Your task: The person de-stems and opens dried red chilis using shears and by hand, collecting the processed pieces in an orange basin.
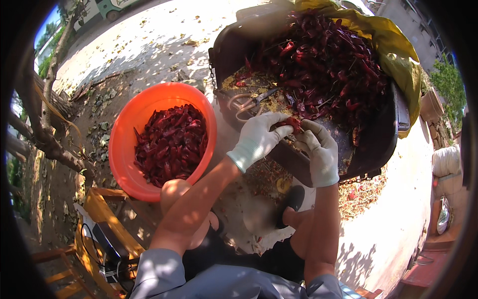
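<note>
A dried red chili pepper point(294, 124) is held between my two gloved hands, over the near edge of a dark metal cart bed point(295, 159). My left hand point(259, 134), in a white knit glove, pinches one end of it. The gloved fingertips of my right hand point(317, 145) close on its other end. Inside the cart bed, a large heap of dried red chilies point(332, 67) fills the far and right side. Scissors point(250, 104) lie with blades apart on scattered yellow seeds, just beyond my left hand.
An orange plastic basin point(123, 149) with dried chili pods point(171, 145) stands by my left knee. A wooden chair point(112, 228) bears a dark device with cables. Bare tree branches point(52, 145) reach in at left. Yellow sacking point(399, 63) drapes over the cart's far right edge.
</note>
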The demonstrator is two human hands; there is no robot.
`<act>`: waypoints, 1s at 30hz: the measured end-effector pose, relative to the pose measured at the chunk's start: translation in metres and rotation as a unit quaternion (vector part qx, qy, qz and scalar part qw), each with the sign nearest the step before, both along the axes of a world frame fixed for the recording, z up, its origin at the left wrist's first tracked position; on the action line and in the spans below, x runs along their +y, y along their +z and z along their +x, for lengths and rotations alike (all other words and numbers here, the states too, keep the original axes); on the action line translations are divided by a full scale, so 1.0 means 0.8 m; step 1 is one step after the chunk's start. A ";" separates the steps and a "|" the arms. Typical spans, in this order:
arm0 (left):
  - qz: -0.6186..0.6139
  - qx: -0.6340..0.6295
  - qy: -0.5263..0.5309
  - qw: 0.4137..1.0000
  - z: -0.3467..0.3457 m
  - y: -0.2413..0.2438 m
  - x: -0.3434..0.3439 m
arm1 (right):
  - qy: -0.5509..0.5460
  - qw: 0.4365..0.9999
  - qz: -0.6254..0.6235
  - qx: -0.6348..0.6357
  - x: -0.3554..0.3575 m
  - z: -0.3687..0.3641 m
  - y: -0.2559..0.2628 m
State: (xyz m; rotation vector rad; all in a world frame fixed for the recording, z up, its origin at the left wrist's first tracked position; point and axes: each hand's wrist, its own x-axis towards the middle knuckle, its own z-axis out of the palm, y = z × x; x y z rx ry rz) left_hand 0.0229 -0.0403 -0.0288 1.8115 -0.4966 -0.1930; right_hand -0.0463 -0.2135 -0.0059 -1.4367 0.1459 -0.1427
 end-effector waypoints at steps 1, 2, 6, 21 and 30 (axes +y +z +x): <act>-0.045 0.039 -0.014 0.998 -0.003 0.004 -0.001 | 0.002 1.000 -0.021 -0.023 0.003 -0.002 0.002; -0.090 0.079 -0.028 0.992 -0.007 0.006 -0.001 | -0.010 0.999 -0.003 -0.037 0.010 -0.002 0.005; -0.168 0.145 -0.068 0.973 -0.019 0.011 -0.002 | -0.037 0.992 -0.070 -0.094 0.018 0.000 -0.014; 0.041 -0.095 0.104 0.989 -0.022 0.015 0.017 | -0.112 0.950 -0.241 -0.166 0.037 0.012 -0.032; 0.192 -0.327 0.102 0.919 -0.034 0.026 0.030 | -0.155 0.749 -0.572 -0.295 0.041 0.015 -0.035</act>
